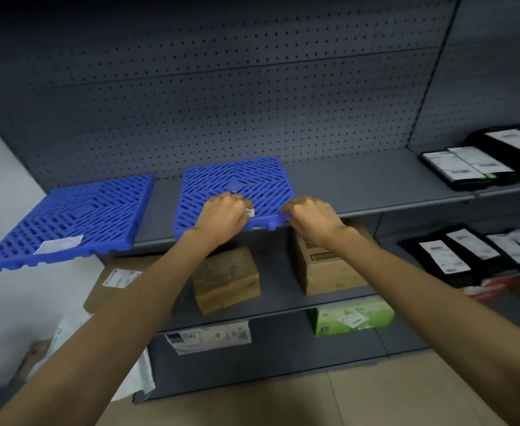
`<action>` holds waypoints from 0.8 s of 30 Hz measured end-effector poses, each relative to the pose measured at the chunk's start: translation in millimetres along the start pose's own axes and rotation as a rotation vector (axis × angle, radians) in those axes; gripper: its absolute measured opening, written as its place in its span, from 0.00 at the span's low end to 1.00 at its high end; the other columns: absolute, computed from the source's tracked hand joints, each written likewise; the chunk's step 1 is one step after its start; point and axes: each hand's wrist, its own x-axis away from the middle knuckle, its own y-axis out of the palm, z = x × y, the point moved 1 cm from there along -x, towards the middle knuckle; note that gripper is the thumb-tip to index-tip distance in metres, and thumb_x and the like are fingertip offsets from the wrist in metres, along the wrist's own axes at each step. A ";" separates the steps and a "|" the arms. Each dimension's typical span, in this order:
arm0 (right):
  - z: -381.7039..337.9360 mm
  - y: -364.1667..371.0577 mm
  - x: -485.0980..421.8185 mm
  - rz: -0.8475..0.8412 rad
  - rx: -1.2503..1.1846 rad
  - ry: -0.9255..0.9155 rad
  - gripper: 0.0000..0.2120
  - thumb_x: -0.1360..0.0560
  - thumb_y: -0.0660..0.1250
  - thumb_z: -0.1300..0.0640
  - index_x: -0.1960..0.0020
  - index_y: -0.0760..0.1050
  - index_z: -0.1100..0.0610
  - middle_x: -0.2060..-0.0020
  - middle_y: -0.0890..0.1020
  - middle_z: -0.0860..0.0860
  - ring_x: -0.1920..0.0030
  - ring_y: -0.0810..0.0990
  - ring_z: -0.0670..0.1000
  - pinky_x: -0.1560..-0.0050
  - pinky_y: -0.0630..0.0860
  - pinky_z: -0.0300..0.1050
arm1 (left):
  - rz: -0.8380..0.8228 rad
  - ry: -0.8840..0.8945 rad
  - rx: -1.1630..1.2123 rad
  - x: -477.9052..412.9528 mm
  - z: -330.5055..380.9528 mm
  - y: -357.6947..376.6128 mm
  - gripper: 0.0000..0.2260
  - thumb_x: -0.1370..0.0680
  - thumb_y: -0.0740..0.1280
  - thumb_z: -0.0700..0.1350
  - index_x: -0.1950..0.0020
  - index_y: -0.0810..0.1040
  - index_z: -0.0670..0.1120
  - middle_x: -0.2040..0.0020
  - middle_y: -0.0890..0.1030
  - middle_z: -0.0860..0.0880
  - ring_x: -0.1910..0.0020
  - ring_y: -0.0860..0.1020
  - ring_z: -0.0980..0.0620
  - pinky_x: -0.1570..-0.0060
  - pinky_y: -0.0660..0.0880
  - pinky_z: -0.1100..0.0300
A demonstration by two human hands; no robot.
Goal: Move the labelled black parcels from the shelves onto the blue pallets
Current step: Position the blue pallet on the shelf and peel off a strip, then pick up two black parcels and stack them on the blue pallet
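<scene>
Our forearms (105,327) reach up from the bottom of the view to the middle shelf (360,186) of a grey rack. Our left hand (221,216) lies on the front part of the nearer blue pallet (237,182), fingers curled, with a small white tag (249,212) at its fingertips. We cannot tell whether it pinches the tag or only rests beside it. Our right hand (311,215) curls round that pallet's front right corner and grips the edge. This pallet lies flat on the shelf. A second blue pallet (68,219) sits just beside it to the left, hanging out past the shelf's end.

The labelled black parcels are well apart from both pallets, off to our right: an upper stack (467,167) on the same shelf level and a lower row (467,253) one shelf down. Neither pallet carries a parcel.

We judge that we are at the setting-up step — squaring the pallet before anything is loaded. The next move calls for letting go, reaching right to the upper stack and carrying a parcel back to lay flat on the grid. The overhanging pallet looks the riskier one to load — weight near its outer edge could tip it.
</scene>
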 end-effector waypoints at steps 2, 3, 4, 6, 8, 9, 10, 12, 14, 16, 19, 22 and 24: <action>22.8 -4.7 19.5 -0.003 0.026 0.078 0.12 0.23 0.60 0.60 0.42 0.76 0.56 0.47 0.80 0.55 0.48 0.79 0.61 0.58 0.71 0.49 | -0.018 0.038 0.029 -14.7 20.3 -0.7 0.14 0.20 0.61 0.48 0.36 0.77 0.50 0.38 0.79 0.48 0.39 0.75 0.46 0.49 0.73 0.52; 35.3 -6.7 30.4 -0.011 0.040 0.116 0.12 0.23 0.60 0.60 0.41 0.76 0.56 0.47 0.80 0.56 0.48 0.79 0.61 0.58 0.71 0.49 | -0.024 0.066 0.037 -23.2 32.6 -0.8 0.14 0.20 0.62 0.48 0.35 0.77 0.50 0.38 0.78 0.48 0.39 0.74 0.46 0.48 0.73 0.52; 49.4 -8.8 42.5 -0.018 0.056 0.150 0.12 0.22 0.60 0.59 0.41 0.76 0.56 0.47 0.80 0.56 0.48 0.79 0.61 0.57 0.72 0.50 | -0.023 0.097 0.043 -32.6 47.0 -0.8 0.14 0.20 0.62 0.48 0.35 0.77 0.50 0.38 0.78 0.48 0.39 0.74 0.46 0.48 0.73 0.51; 77.2 -12.2 66.5 -0.030 0.087 0.207 0.11 0.21 0.60 0.58 0.41 0.76 0.57 0.47 0.80 0.56 0.48 0.79 0.61 0.55 0.74 0.51 | -0.009 0.144 0.054 -51.0 77.5 -1.7 0.14 0.20 0.63 0.49 0.35 0.77 0.50 0.38 0.78 0.48 0.39 0.75 0.45 0.49 0.74 0.50; 109.4 -16.7 92.5 -0.040 0.109 0.276 0.12 0.21 0.59 0.57 0.40 0.76 0.57 0.45 0.80 0.56 0.46 0.79 0.60 0.51 0.75 0.51 | 0.000 0.192 0.076 -70.0 113.7 -2.7 0.14 0.20 0.63 0.50 0.35 0.77 0.51 0.37 0.78 0.48 0.38 0.74 0.44 0.49 0.75 0.49; 125.6 -19.0 105.1 -0.045 0.118 0.311 0.13 0.20 0.59 0.57 0.39 0.76 0.57 0.44 0.80 0.56 0.45 0.79 0.59 0.49 0.75 0.51 | -0.001 0.213 0.094 -78.6 131.9 -3.4 0.14 0.20 0.63 0.50 0.35 0.77 0.51 0.37 0.78 0.48 0.37 0.74 0.44 0.48 0.74 0.48; 141.9 -21.4 117.7 -0.050 0.128 0.346 0.14 0.21 0.59 0.58 0.38 0.75 0.56 0.44 0.80 0.56 0.44 0.79 0.59 0.48 0.74 0.51 | -0.003 0.233 0.117 -86.9 150.5 -3.9 0.14 0.20 0.64 0.50 0.35 0.77 0.51 0.37 0.78 0.48 0.36 0.74 0.44 0.47 0.74 0.47; 173.6 -24.9 141.3 -0.060 0.148 0.415 0.15 0.21 0.59 0.59 0.37 0.75 0.56 0.44 0.81 0.56 0.42 0.78 0.59 0.46 0.73 0.51 | -0.005 0.264 0.152 -102.5 186.0 -4.5 0.14 0.21 0.64 0.50 0.36 0.77 0.51 0.37 0.78 0.48 0.36 0.73 0.44 0.46 0.74 0.45; 204.4 -28.5 163.4 -0.075 0.180 0.472 0.13 0.22 0.59 0.60 0.40 0.75 0.56 0.44 0.81 0.55 0.42 0.77 0.58 0.45 0.73 0.50 | -0.007 0.298 0.169 -118.6 221.1 -4.9 0.14 0.20 0.64 0.50 0.36 0.77 0.50 0.38 0.78 0.48 0.36 0.73 0.43 0.45 0.74 0.45; 236.2 -32.1 184.4 -0.064 0.200 0.503 0.12 0.23 0.59 0.59 0.42 0.76 0.56 0.45 0.81 0.55 0.42 0.77 0.58 0.46 0.73 0.50 | -0.004 0.334 0.177 -134.7 257.8 -6.2 0.14 0.20 0.64 0.50 0.35 0.76 0.50 0.37 0.78 0.47 0.36 0.73 0.43 0.45 0.74 0.45; 286.1 -40.0 213.3 -0.047 0.191 0.522 0.14 0.22 0.59 0.60 0.39 0.76 0.56 0.44 0.81 0.55 0.41 0.77 0.59 0.45 0.73 0.50 | 0.007 0.357 0.190 -157.7 313.7 -9.7 0.14 0.19 0.63 0.49 0.35 0.76 0.49 0.38 0.78 0.47 0.38 0.74 0.43 0.46 0.76 0.46; 339.6 -46.2 235.1 -0.047 0.202 0.541 0.15 0.22 0.58 0.60 0.37 0.74 0.55 0.43 0.81 0.55 0.40 0.76 0.59 0.45 0.73 0.51 | 0.018 0.343 0.209 -181.3 365.0 -12.7 0.15 0.19 0.64 0.50 0.34 0.76 0.49 0.36 0.78 0.47 0.36 0.74 0.43 0.46 0.76 0.46; 371.0 -49.5 246.5 -0.043 0.193 0.547 0.15 0.21 0.58 0.59 0.37 0.74 0.55 0.43 0.81 0.55 0.40 0.76 0.59 0.45 0.73 0.51 | 0.033 0.322 0.220 -196.3 395.0 -14.0 0.15 0.19 0.64 0.50 0.34 0.76 0.49 0.36 0.78 0.46 0.36 0.74 0.43 0.46 0.76 0.46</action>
